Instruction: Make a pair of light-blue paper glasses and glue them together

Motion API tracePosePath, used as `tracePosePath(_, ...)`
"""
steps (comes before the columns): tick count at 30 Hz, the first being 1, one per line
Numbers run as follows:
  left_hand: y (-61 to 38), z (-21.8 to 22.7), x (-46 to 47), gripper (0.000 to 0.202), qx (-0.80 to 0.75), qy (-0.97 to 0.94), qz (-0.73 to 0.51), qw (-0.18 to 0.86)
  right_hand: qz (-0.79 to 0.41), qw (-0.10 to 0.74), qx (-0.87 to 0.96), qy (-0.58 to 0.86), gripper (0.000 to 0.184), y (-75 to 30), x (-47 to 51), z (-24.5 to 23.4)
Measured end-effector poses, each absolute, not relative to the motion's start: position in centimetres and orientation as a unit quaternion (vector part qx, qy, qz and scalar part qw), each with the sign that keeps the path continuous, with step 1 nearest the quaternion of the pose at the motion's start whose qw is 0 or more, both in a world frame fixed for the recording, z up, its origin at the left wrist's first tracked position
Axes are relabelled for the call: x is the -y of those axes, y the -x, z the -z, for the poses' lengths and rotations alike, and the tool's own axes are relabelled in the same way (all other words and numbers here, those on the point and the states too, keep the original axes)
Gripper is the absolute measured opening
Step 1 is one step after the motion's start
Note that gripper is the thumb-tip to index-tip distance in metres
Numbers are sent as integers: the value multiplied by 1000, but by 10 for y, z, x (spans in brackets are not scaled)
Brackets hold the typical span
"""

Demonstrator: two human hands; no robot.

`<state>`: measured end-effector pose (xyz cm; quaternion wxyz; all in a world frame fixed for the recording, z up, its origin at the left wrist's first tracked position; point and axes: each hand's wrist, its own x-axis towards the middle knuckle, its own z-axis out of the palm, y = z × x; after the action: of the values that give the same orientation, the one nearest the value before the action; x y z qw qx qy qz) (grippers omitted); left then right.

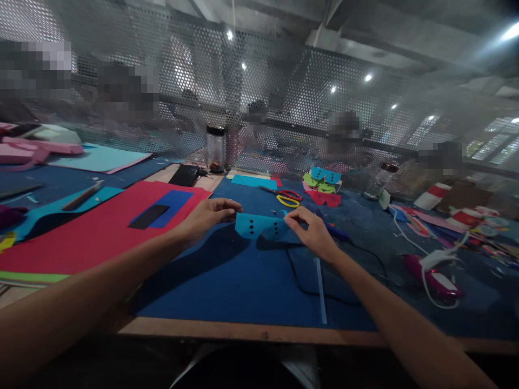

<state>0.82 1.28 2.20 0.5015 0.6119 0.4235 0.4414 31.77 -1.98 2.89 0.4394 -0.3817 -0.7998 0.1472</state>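
Both of my hands hold up a light blue foam bow-tie piece (259, 225) with black dots on each wing. My left hand (206, 216) pinches its left end with closed fingers. At the other end, my right hand (311, 231) grips with thumb and fingers pressed together. The piece hangs a little above the dark blue mat (227, 281) that covers the table.
A large red foam sheet (93, 232) with blue and black rectangles lies at left. Scissors with red and yellow handles (287, 197) and a pile of coloured bow cutouts (323, 186) sit behind. A pink glue gun (432, 278) with its cord lies right. A perforated metal screen (284, 108) backs the table.
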Motion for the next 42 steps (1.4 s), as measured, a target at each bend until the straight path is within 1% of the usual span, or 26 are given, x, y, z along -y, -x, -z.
tracePosePath(5, -10, -24, -9, 24, -424, -623, -417, 508, -149, 439, 798, 385, 18, -318, 19, -29)
tracePosePath(12, -11, -29, -6, 45, -446, -595, -456, 489, -127, 468, 778, 399, 20, -321, 19, -32)
tracePosePath(14, -11, -31, -6, 43, -454, -596, -454, 483, -122, 478, 770, 404, 21, -323, 18, -33)
tracePosePath(16, -10, -33, -6, 36, -457, -597, -446, 485, -118, 485, 765, 408, 23, -324, 17, -33)
tracePosePath(19, -10, -36, -5, 30, -440, -581, -428, 535, -110, 487, 762, 412, 24, -326, 16, -33)
tracePosePath(22, -12, -37, -2, 38, -410, -563, -391, 601, -104, 486, 764, 411, 24, -326, 15, -33)
tracePosePath(24, -14, -37, 0, 41, -399, -569, -369, 617, -102, 486, 766, 407, 24, -326, 15, -32)
tracePosePath(26, -15, -36, 1, 39, -398, -583, -354, 614, -101, 486, 769, 403, 23, -326, 14, -31)
tracePosePath(31, -17, -32, 1, 24, -395, -608, -344, 597, -97, 482, 772, 403, 24, -324, 15, -32)
tracePosePath(35, -16, -30, 1, 26, -403, -617, -353, 577, -95, 479, 773, 405, 26, -323, 17, -34)
tracePosePath(42, -16, -31, 1, 28, -404, -660, -355, 525, -93, 491, 770, 396, 22, -324, 17, -36)
